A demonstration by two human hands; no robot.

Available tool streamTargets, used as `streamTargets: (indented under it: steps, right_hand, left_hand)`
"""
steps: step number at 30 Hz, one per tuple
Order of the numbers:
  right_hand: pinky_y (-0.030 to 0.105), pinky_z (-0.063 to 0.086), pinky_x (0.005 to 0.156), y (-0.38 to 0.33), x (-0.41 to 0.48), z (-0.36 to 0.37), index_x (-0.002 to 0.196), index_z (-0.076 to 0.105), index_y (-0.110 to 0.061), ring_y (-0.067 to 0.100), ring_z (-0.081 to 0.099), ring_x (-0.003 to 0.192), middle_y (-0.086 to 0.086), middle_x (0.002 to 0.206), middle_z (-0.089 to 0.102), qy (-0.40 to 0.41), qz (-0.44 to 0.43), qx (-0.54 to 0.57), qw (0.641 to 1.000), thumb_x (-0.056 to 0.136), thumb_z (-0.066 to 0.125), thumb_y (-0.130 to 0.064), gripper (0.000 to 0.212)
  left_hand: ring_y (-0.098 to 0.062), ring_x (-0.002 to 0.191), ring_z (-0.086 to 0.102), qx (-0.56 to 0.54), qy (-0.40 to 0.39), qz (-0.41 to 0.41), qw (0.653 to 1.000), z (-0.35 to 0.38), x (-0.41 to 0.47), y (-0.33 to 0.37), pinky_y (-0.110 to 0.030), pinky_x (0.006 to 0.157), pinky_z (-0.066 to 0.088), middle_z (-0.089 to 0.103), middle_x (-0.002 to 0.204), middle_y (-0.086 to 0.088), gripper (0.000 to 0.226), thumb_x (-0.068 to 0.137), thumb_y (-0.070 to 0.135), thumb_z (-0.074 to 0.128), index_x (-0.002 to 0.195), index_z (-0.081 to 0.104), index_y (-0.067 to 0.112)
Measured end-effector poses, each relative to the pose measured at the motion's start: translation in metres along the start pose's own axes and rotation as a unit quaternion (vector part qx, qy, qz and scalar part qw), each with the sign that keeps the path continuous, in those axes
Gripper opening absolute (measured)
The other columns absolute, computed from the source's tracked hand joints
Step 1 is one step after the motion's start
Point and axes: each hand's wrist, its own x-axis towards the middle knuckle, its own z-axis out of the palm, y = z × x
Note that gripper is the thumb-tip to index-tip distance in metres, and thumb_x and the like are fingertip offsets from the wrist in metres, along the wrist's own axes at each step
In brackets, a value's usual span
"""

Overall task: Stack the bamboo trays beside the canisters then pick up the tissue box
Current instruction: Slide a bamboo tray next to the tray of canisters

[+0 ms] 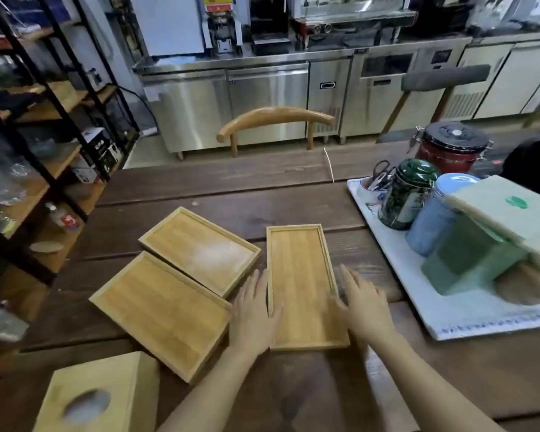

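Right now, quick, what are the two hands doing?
Left hand: open, fingers spread, resting against the left edge of the narrow bamboo tray.
Right hand: open, against the tray's right edge, gripping nothing.

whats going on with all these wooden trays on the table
A person is handling the narrow bamboo tray, with the left hand on its left rim and the right hand on its right rim. Two wider bamboo trays lie flat to its left, side by side, not stacked yet. The tissue box sits untouched at the near left. The canisters stand on a white tray at right.
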Motion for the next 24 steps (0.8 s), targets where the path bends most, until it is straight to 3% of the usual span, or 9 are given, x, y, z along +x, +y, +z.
streamTargets:
  steps: [1, 4, 8, 10, 13, 15, 17, 21, 24]
  right_hand:
    - [0.045, 0.041, 0.100, 0.002, 0.001, 0.005, 0.131, 0.045, -0.017, 0.027, 0.047, 0.123, 0.006, 0.134, 0.051, -0.041, 0.043, 0.011, 0.998, 0.087, 0.051, -0.042, 0.051]
    - [0.045, 0.046, 0.092, 0.004, 0.003, 0.016, 0.109, 0.057, -0.007, 0.030, 0.052, 0.111, 0.012, 0.118, 0.056, -0.061, 0.103, 0.027, 0.992, 0.084, 0.054, -0.043, 0.043]
    - [0.045, 0.050, 0.085, -0.002, 0.008, 0.023, 0.108, 0.050, -0.004, 0.036, 0.059, 0.102, 0.017, 0.114, 0.060, -0.086, 0.087, 0.063, 0.990, 0.092, 0.045, -0.032, 0.032]
    - [0.046, 0.050, 0.083, -0.002, 0.012, 0.026, 0.106, 0.047, -0.003, 0.039, 0.061, 0.099, 0.020, 0.111, 0.064, -0.097, 0.084, 0.060, 0.990, 0.095, 0.037, -0.026, 0.027]
    - [0.045, 0.048, 0.081, 0.001, 0.015, 0.030, 0.104, 0.046, -0.002, 0.041, 0.061, 0.100, 0.024, 0.110, 0.065, -0.090, 0.075, 0.045, 0.992, 0.097, 0.032, -0.021, 0.025]
    - [0.045, 0.047, 0.081, 0.009, 0.018, 0.028, 0.104, 0.046, -0.001, 0.042, 0.060, 0.100, 0.025, 0.110, 0.065, -0.082, 0.074, 0.047, 0.993, 0.097, 0.032, -0.021, 0.025]
    - [0.044, 0.046, 0.081, 0.021, 0.023, 0.022, 0.103, 0.047, 0.000, 0.042, 0.060, 0.101, 0.025, 0.111, 0.064, -0.077, 0.084, 0.046, 0.992, 0.096, 0.033, -0.019, 0.024]
    - [0.042, 0.047, 0.080, 0.046, 0.034, 0.007, 0.109, 0.048, 0.001, 0.041, 0.060, 0.102, 0.024, 0.111, 0.064, -0.058, 0.094, 0.010, 0.994, 0.096, 0.035, -0.015, 0.023]
    - [0.042, 0.048, 0.082, 0.064, 0.044, -0.001, 0.113, 0.047, 0.000, 0.040, 0.061, 0.102, 0.022, 0.112, 0.064, -0.044, 0.109, -0.032, 0.993, 0.094, 0.037, -0.011, 0.024]
  left_hand:
    - [-0.016, 0.147, 0.011, -0.038, -0.019, -0.037, 0.998, 0.006, -0.001, -0.001, -0.034, 0.119, 0.014, 0.010, 0.161, 0.003, 0.070, 0.095, 0.045, 0.042, 0.151, 0.007, 0.022]
    - [-0.017, 0.148, 0.008, -0.135, -0.054, -0.133, 0.980, 0.017, -0.004, 0.007, -0.035, 0.121, 0.012, 0.011, 0.161, 0.000, 0.067, 0.096, 0.031, 0.047, 0.151, 0.011, 0.016]
    - [-0.022, 0.148, 0.004, -0.238, -0.050, -0.192, 0.951, 0.028, -0.003, 0.023, -0.041, 0.121, 0.010, 0.013, 0.160, -0.002, 0.060, 0.098, 0.020, 0.045, 0.150, 0.017, 0.018]
    - [-0.023, 0.145, 0.018, -0.302, -0.034, -0.219, 0.927, 0.031, -0.002, 0.026, -0.043, 0.119, 0.020, 0.025, 0.157, 0.000, 0.058, 0.097, 0.017, 0.046, 0.149, 0.021, 0.024]
    - [-0.013, 0.117, 0.046, -0.402, -0.006, -0.247, 0.882, 0.025, 0.000, 0.037, -0.033, 0.102, 0.039, 0.050, 0.129, 0.006, 0.048, 0.097, 0.006, 0.043, 0.142, 0.036, 0.023]
    - [-0.008, 0.104, 0.047, -0.453, -0.005, -0.250, 0.856, 0.020, 0.004, 0.044, -0.028, 0.091, 0.040, 0.053, 0.113, 0.009, 0.046, 0.096, 0.000, 0.041, 0.137, 0.043, 0.021]
    - [-0.006, 0.102, 0.047, -0.479, -0.018, -0.245, 0.842, 0.019, 0.009, 0.053, -0.026, 0.090, 0.040, 0.052, 0.106, 0.012, 0.044, 0.096, -0.002, 0.040, 0.135, 0.046, 0.017]
    - [-0.004, 0.106, 0.044, -0.488, -0.063, -0.226, 0.841, 0.028, 0.016, 0.076, -0.025, 0.093, 0.038, 0.051, 0.115, 0.011, 0.046, 0.096, -0.001, 0.041, 0.138, 0.043, 0.018]
    - [-0.006, 0.116, 0.043, -0.478, -0.100, -0.212, 0.846, 0.040, 0.021, 0.094, -0.029, 0.101, 0.036, 0.048, 0.139, 0.005, 0.051, 0.097, 0.003, 0.042, 0.142, 0.036, 0.025]
